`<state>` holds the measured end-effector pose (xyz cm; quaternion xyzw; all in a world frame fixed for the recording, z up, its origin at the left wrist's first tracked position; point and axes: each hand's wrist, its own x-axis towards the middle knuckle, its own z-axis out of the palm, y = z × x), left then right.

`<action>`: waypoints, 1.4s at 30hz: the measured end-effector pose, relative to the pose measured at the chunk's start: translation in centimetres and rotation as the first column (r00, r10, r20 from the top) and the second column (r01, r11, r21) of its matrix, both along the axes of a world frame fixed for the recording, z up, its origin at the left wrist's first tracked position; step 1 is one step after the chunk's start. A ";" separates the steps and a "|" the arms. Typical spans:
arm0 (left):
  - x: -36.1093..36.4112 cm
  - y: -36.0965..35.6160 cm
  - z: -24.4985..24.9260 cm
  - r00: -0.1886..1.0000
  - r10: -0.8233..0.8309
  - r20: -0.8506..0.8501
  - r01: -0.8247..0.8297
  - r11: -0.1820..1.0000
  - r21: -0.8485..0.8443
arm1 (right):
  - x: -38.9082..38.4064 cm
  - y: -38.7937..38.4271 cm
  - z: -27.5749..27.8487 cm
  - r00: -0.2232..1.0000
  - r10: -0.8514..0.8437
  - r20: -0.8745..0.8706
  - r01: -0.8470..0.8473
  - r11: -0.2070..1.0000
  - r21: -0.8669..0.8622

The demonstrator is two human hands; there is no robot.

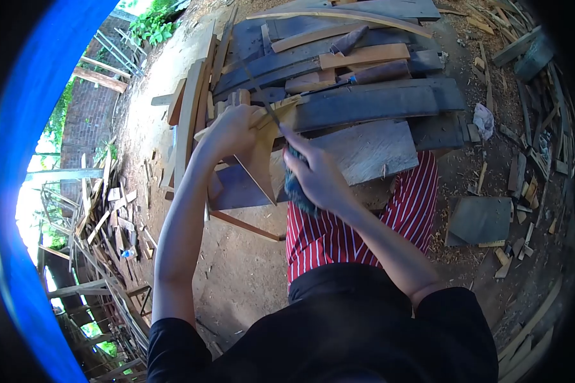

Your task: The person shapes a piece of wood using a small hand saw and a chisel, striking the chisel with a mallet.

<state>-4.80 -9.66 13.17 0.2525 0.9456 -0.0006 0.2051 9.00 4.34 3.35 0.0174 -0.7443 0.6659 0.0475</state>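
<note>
My right hand [316, 175] is closed around the dark, cloth-like grip of a long narrow-bladed tool [262, 96]. Its thin blade slants up and left across the work; whether it is a saw or a file I cannot make out. Fingers wrapped, my left hand [233, 127] holds a light wooden piece [241, 97] just left of the blade. Beneath my hands a thin brown board [257, 172] stands tilted. A grey wooden plank [370, 150] lies in front of my knees, right of the tool.
Dark planks [377, 102] make up the low bench, with loose wood pieces [364, 56] on top. Long boards [195, 108] lean along its left side. Scrap wood [112, 217] is heaped at left. A flat grey panel [479, 220] and a crumpled wrapper [483, 121] lie on the ground at right.
</note>
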 end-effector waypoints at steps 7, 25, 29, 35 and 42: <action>2.5 2.4 1.1 0.997 0.010 -0.071 -0.006 0.998 0.059 | -2.2 1.4 -0.9 0.972 0.042 0.232 -0.026 0.997 -0.073; 2.0 1.6 1.0 0.999 0.043 -0.006 -0.042 0.997 0.063 | -4.9 0.9 -3.4 0.973 0.069 0.222 0.000 0.956 -0.295; 1.3 1.2 1.1 0.999 0.032 0.034 -0.035 0.997 0.069 | -1.3 -0.9 -2.8 0.997 -0.059 0.049 0.066 0.984 -0.163; 1.4 1.3 0.9 0.999 0.028 -0.046 -0.026 0.999 0.030 | -3.6 -0.5 -3.9 0.982 0.042 0.185 0.032 0.924 -0.381; 0.5 0.1 0.5 0.999 -0.039 -0.025 0.040 0.998 0.049 | 1.8 -1.4 1.5 0.976 0.113 0.185 -0.022 0.901 -0.434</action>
